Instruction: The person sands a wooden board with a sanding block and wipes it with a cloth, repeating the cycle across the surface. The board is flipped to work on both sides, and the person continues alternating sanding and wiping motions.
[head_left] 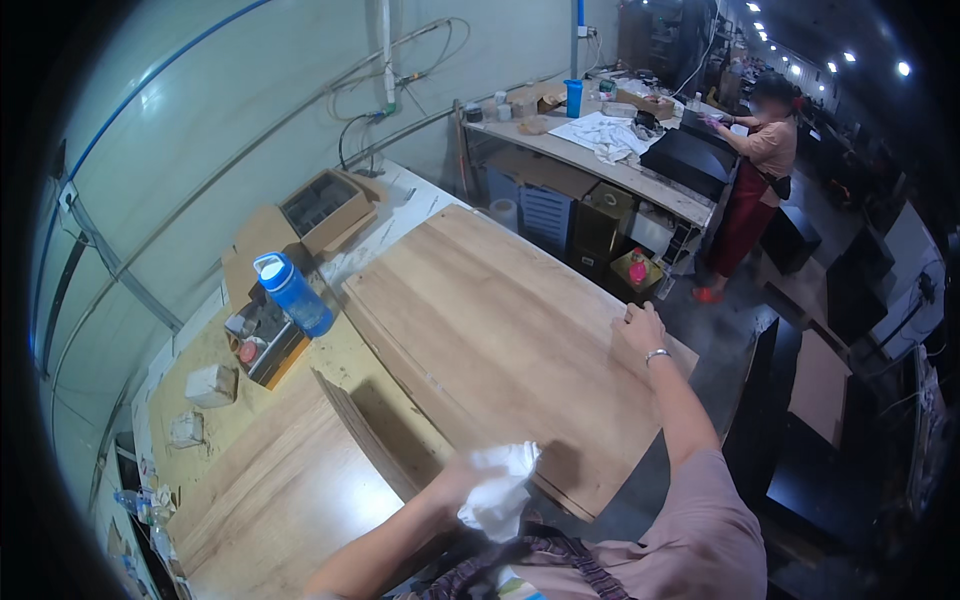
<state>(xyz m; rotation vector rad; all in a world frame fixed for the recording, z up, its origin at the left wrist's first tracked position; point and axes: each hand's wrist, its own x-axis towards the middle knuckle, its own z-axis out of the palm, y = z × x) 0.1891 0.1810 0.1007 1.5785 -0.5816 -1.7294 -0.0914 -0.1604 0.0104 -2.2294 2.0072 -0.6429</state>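
Observation:
My left hand (462, 482), smeared by motion, holds a crumpled white cloth (500, 492) close to my body, above the near end of a wood-grain panel (500, 330). That panel lies flat on top of at least one similar board. At its right edge, my right hand (640, 330) has its fingers curled over the rim; a bracelet circles the wrist. Left of it rests another stack of wood-grain boards (290, 490), with a gap between the two stacks. The thumb of my right hand is hard to make out.
A blue bottle (292, 293) stands beside a box of small items (262, 340) and an open carton (325, 212). Two whitish blocks (211, 386) sit near the wall. Beyond, a person (755, 180) works at another table (560, 150). Black panels (830, 470) stand at right.

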